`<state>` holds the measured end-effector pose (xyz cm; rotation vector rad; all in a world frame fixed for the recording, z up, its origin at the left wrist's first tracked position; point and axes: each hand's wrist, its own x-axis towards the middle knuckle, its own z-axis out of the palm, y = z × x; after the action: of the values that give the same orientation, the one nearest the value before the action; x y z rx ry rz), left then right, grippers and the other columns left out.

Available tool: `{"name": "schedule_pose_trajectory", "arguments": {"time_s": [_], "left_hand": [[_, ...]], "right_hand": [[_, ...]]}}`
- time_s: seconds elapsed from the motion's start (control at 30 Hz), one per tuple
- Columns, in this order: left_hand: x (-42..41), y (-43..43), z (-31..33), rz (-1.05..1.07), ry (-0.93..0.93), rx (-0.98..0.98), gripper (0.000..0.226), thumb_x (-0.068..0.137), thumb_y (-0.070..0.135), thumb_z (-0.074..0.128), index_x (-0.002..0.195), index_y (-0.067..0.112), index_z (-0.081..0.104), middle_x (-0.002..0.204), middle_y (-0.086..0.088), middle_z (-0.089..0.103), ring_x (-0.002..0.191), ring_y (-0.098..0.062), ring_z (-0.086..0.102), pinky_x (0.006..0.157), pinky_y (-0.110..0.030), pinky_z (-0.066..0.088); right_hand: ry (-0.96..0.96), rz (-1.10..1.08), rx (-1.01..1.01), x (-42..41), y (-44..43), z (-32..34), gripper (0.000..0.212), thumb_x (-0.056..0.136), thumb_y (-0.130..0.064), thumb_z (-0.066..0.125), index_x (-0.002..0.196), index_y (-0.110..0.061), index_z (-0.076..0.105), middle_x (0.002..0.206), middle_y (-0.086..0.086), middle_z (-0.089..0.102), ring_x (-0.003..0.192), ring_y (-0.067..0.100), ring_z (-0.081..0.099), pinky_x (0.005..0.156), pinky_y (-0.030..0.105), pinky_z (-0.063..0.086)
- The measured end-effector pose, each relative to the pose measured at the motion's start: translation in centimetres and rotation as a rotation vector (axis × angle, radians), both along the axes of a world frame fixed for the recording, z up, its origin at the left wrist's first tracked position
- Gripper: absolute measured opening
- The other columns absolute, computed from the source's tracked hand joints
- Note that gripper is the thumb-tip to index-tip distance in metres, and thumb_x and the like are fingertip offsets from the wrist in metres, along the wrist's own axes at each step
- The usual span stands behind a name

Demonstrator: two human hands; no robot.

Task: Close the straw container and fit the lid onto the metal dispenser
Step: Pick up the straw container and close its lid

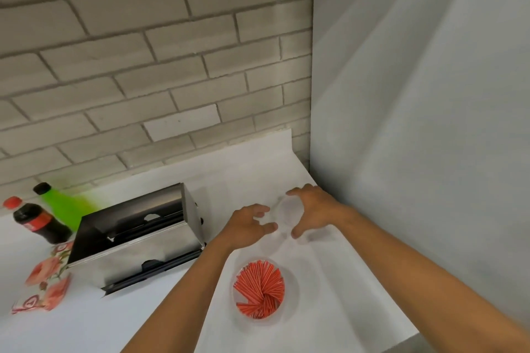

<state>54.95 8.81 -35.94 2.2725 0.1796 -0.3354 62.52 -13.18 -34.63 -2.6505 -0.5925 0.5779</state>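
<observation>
White counter by brick wall: open straw container near front; clear lid beyond, between left hand and right hand, fingers spread, apparently touching its rim. Probably light, slippery; grip edges.

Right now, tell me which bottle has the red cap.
The dark cola bottle, leftmost at the wall; the green bottle beside it has a black cap.

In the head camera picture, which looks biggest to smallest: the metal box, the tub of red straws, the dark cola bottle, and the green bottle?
1. Metal dispenser, clearly largest.
2. Straw container.
3. Cola bottle and green bottle: they look alike, and the green one is partly hidden and blurred, so I won't rank them.
</observation>
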Motion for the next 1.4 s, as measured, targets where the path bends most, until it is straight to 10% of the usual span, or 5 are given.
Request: {"name": "schedule_pose_trajectory", "arguments": {"time_s": [0.33,0.7,1.03,1.4], "left_hand": [[-9.9,2.9,5.2,0.064,-0.070,-0.184,0.067,0.080,0.069,0.074,0.137,0.035,0.063,0.127,0.013,0.066,0.115,-0.006,0.065,0.100,-0.033,0.054],[-18.1,3.5,1.9,-0.070,-0.010,-0.185,0.138,0.041,0.069,0.098,0.157,0.043,0.028,0.147,0.019,0.049,0.136,-0.007,0.048,0.110,-0.035,0.047],[-19.6,-1.0,-3.9,0.164,-0.262,-0.384,0.120,0.026,0.055,0.104,0.123,0.076,0.037,0.117,0.033,0.064,0.108,0.009,0.062,0.079,-0.015,0.057],[-18.6,-3.3,-6.5,0.383,-0.284,-0.301,0.105,0.031,0.061,0.101,0.120,0.057,0.045,0.112,0.023,0.067,0.097,0.000,0.068,0.080,-0.022,0.062]], "right_hand": [[0.007,0.067,0.093,-6.5,1.4,7.1,0.125,0.047,-0.061,0.097,0.155,-0.047,0.037,0.147,-0.009,0.045,0.135,0.014,0.048,0.102,0.029,0.049],[0.043,0.154,0.053,-14.9,3.5,8.6,0.118,0.053,-0.048,0.100,0.154,-0.044,0.040,0.145,-0.008,0.045,0.135,0.016,0.047,0.104,0.032,0.051],[-0.026,0.179,-0.005,-17.8,4.6,6.3,0.121,0.052,-0.047,0.099,0.156,-0.039,0.038,0.140,-0.006,0.045,0.130,0.019,0.049,0.101,0.033,0.053],[-0.036,0.244,-0.102,-17.2,6.2,6.1,0.120,0.052,-0.045,0.098,0.156,-0.038,0.039,0.142,-0.003,0.045,0.132,0.021,0.047,0.099,0.035,0.054]]}}
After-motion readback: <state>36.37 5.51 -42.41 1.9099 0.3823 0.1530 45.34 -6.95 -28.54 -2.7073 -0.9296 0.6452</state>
